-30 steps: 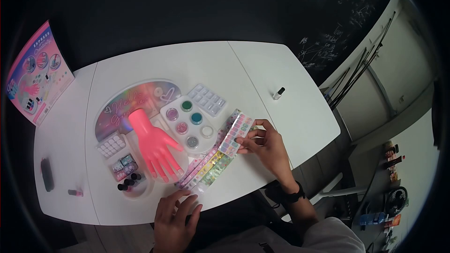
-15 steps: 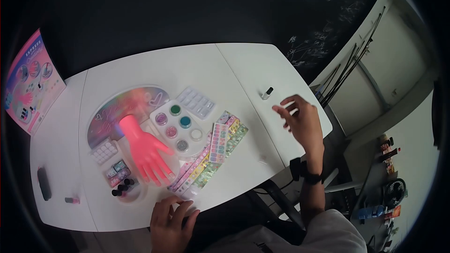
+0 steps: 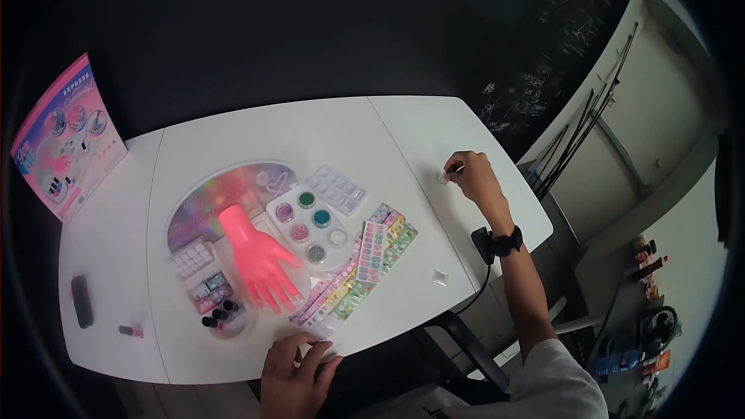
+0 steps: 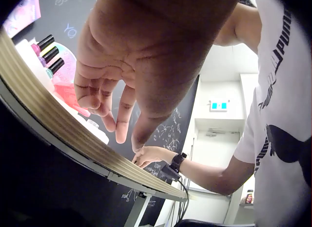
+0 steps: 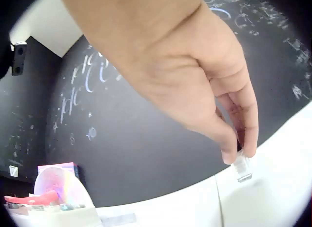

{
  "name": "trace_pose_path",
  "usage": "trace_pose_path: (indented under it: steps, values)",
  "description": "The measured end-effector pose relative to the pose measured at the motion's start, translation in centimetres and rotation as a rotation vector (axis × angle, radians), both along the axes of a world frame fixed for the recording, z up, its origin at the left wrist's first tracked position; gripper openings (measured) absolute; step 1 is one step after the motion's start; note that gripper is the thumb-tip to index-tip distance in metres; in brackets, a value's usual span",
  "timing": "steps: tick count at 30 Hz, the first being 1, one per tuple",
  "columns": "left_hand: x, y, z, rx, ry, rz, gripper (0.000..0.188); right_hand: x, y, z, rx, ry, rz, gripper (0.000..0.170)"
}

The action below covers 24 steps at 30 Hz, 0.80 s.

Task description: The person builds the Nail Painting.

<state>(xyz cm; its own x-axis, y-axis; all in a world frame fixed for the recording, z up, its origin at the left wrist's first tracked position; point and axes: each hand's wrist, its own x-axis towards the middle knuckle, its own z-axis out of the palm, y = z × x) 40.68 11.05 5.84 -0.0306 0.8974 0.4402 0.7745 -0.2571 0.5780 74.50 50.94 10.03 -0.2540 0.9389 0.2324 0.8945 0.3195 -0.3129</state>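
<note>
At the right part of the table, my right hand (image 3: 476, 180) pinches a small nail polish bottle between thumb and fingers. In the right wrist view the clear, whitish body of the bottle (image 5: 242, 169) shows below the fingertips, its dark cap mostly hidden by them. My left hand (image 3: 297, 379) is at the table's front edge, fingers loosely bent and holding nothing. Just beyond it lie patterned nail sticker strips (image 3: 394, 244), with a smaller nail sticker sheet (image 3: 372, 252) on top. A pink model hand (image 3: 260, 252) lies palm down to their left.
A white palette (image 3: 339, 256) of glitter pots stands beside the model hand, near a clear compartment tray (image 3: 338, 188). Dark-capped polish bottles (image 3: 220, 315) sit at the front left. A small clear packet (image 3: 440, 278) lies near the front edge. A printed box (image 3: 68, 140) stands far left.
My right hand has let go of the sticker sheet, leaving it on the strips, moved right and taken hold of the nail polish bottle. My left hand has stayed near the front edge.
</note>
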Motion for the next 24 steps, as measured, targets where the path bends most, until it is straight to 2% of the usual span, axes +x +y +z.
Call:
trace_pose_path:
  steps: [3, 4, 6, 8, 10, 11, 13, 15, 16, 18, 21, 24]
  values:
    - [0.0, -0.1, -0.4, -0.042, -0.01, 0.013, 0.032, -2.9, -4.1, 3.7, 0.036, 0.088, 0.03, 0.017]
    - [-0.1, 0.0, -0.6, -0.049, -0.011, 0.013, 0.032, -4.2, -5.8, 5.0, -0.025, 0.132, 0.174, 0.019]
    - [-0.4, 0.4, -1.0, -0.08, -0.009, 0.025, 0.044, -6.4, -8.6, 5.6, -0.13, 0.193, 0.406, 0.024]
    - [-0.7, 0.4, -0.9, -0.076, -0.001, 0.038, 0.043, -8.4, -10.8, 5.6, -0.225, 0.15, 0.547, 0.025]
    - [-1.2, 0.2, -0.3, -0.071, 0.009, 0.061, 0.042, -10.0, -12.7, 5.4, -0.22, 0.027, 0.637, 0.027]
    - [-1.5, 0.0, 0.2, -0.052, -0.001, 0.102, 0.041, -10.5, -13.3, 4.8, -0.301, 0.033, 0.623, 0.029]
    - [-2.3, -0.5, 1.3, -0.04, -0.005, 0.158, 0.04, -11.1, -13.8, 4.0, -0.308, 0.001, 0.645, 0.03]
    - [-3.7, -0.9, 2.6, -0.006, -0.004, 0.352, 0.038, -11.6, -14.0, 3.3, -0.318, -0.031, 0.669, 0.03]
    - [-4.4, -1.3, 3.7, 0.015, 0.078, 0.432, 0.037, -11.8, -14.0, 3.0, -0.32, -0.051, 0.638, 0.029]
    - [-5.5, -1.9, 5.7, 0.01, 0.009, 0.588, 0.034, -11.9, -14.2, 2.7, -0.327, -0.067, 0.613, 0.028]
    - [-7.6, -3.2, 6.3, 0.103, 0.106, 0.705, 0.032, -11.6, -14.6, 3.3, -0.352, -0.076, 0.602, 0.03]
    - [-9.9, -4.8, 6.8, 0.121, 0.112, 0.814, 0.029, -10.9, -14.7, 3.3, -0.239, -0.055, 0.684, 0.043]
